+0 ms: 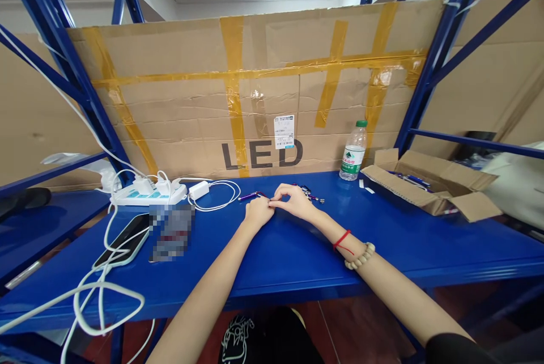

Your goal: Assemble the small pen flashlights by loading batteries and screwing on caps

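My left hand (259, 212) is closed, with a thin purple pen (250, 197) sticking out past its knuckles to the left. Close against it, my right hand (294, 200) pinches thumb and forefinger together at the left hand's fingertips. Whatever small piece sits in that pinch is too hidden to name. Just behind the right hand lies a little pile of small dark and metallic parts (313, 196), partly covered by the fingers. Both hands are low over the blue tabletop (297, 262).
An open cardboard box (399, 194) with several blue pens stands right, beside a water bottle (353, 151). Left are a power strip (148, 194), a phone (123, 242), a blurred flat item (172, 233) and tangled white cables (102, 284). A cardboard sheet (191, 109) closes the back.
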Action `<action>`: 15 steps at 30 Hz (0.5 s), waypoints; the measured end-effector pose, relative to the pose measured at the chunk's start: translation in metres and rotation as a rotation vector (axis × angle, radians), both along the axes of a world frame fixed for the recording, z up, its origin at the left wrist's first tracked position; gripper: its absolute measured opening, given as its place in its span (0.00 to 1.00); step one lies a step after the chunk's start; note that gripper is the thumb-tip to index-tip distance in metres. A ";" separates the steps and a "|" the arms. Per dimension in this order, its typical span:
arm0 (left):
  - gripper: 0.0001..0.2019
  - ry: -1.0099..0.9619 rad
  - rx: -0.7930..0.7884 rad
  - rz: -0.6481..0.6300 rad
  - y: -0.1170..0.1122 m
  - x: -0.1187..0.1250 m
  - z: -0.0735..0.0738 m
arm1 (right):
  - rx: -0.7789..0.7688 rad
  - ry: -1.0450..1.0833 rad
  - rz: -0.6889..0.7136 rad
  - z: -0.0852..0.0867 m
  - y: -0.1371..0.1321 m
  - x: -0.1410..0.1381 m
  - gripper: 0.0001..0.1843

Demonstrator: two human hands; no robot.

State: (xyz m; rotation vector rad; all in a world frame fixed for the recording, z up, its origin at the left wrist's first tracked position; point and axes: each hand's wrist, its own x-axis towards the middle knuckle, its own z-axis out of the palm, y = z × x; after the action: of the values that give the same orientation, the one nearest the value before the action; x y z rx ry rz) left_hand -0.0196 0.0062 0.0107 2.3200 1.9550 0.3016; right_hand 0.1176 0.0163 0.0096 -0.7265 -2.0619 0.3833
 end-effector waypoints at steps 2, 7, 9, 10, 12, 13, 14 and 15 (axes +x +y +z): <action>0.15 0.005 -0.009 0.007 0.000 0.000 0.000 | 0.011 -0.024 0.007 0.001 -0.001 0.000 0.15; 0.18 -0.023 0.012 0.032 0.000 0.002 0.000 | 0.021 -0.097 -0.143 0.010 -0.004 0.005 0.19; 0.20 -0.033 0.028 0.047 0.000 0.003 -0.001 | 0.005 -0.132 -0.317 0.014 -0.003 0.013 0.19; 0.20 -0.035 0.035 0.051 0.000 0.003 -0.001 | -0.011 -0.165 -0.416 0.015 -0.002 0.018 0.17; 0.21 -0.036 0.040 0.046 0.000 0.002 -0.002 | -0.068 -0.299 -0.539 0.017 0.002 0.030 0.11; 0.21 -0.035 0.038 0.042 0.000 0.002 -0.003 | -0.107 -0.392 -0.559 0.018 0.004 0.036 0.08; 0.21 -0.035 0.036 0.039 0.000 0.002 -0.003 | -0.137 -0.462 -0.588 0.018 0.006 0.041 0.07; 0.21 -0.035 0.037 0.035 0.000 0.002 -0.003 | -0.159 -0.502 -0.617 0.018 0.007 0.046 0.08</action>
State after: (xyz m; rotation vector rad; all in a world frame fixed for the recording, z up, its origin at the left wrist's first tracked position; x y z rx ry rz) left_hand -0.0179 0.0065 0.0076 2.2892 1.9919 0.3813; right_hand 0.1634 0.0231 0.0275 -1.6269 -2.1282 0.0038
